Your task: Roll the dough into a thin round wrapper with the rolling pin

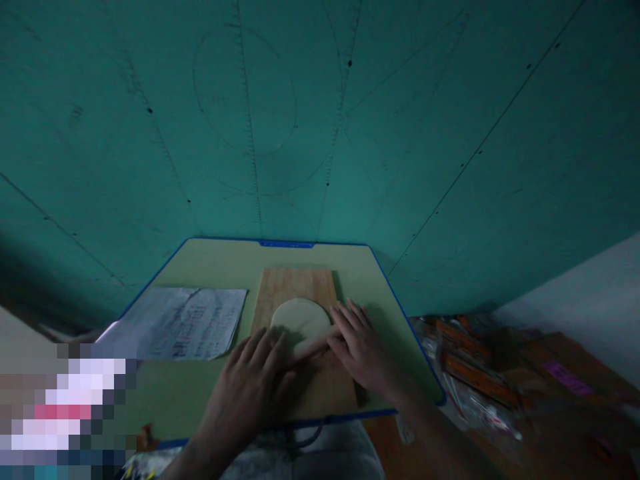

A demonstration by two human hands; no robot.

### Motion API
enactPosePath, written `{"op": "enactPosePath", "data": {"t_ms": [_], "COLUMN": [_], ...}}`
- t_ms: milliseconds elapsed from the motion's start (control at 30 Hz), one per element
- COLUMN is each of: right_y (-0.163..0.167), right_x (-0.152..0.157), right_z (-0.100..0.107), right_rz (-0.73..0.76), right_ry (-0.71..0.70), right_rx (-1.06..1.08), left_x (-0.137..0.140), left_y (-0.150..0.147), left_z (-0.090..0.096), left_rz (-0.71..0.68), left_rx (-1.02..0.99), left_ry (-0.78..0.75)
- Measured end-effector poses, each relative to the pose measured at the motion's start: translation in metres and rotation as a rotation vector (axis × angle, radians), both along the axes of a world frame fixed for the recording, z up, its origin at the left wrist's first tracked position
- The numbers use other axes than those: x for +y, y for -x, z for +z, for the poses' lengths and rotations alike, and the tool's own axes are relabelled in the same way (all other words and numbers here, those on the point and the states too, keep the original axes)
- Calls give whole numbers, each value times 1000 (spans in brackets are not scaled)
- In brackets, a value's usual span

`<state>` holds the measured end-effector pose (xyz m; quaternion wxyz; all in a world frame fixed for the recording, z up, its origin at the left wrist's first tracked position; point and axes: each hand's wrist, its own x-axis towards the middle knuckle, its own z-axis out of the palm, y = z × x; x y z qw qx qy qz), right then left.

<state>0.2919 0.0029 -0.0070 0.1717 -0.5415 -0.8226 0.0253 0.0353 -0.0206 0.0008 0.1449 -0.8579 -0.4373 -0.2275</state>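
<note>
Our left hand (254,375) and right hand (361,350) overlie the rolling pin (313,345), fingers outstretched; dough (300,317) sits at eleven o'clock. We should press evenly.

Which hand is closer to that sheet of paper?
The left hand, at one end of the rolling pin, is just right of the paper; the right hand is farther right, at the pin's other end.

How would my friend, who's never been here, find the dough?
Start at the green wall, then look down to the blue-edged table. On it, right of the paper sheet, lies a wooden board, with the left hand and right hand on a rolling pin. The dough shows on that board beyond the rolling pin: it's flat, pale and round, while board and paper have straight edges.
</note>
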Motion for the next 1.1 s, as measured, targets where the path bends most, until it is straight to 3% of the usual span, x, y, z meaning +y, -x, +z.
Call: {"op": "enactPosePath", "data": {"t_ms": [200,300,367,467,567,633,733,933,1033,1100], "right_y": [45,57,54,36,18,14,23,83,106,106], "right_x": [92,112,101,57,16,9,35,132,154,150], "right_z": [30,38,34,19,6,4,12,34,39,37], "right_rz": [-88,-107,-100,-79,-74,-60,-70,2,22,19], "right_ry": [68,93,70,15,-1,7,24,63,80,96], "right_rx": [-54,-52,-53,-47,-28,-27,-43,-71,-84,-84], "left_x": [87,105,93,50,13,6,18,53,46,31], "left_y": [27,35,34,24,11,5,7,34,36,25], "left_z": [16,20,16,1,-8,-7,-1,-8,-19,-24], "left_rz": [230,348,294,101,45,34,53,184,265,259], "left_rx": [-23,-71,-115,-168,-157,-150,-192,-288,-254,-203], "left_ry": [219,268,244,180,118,105,163,166,165,155]}}
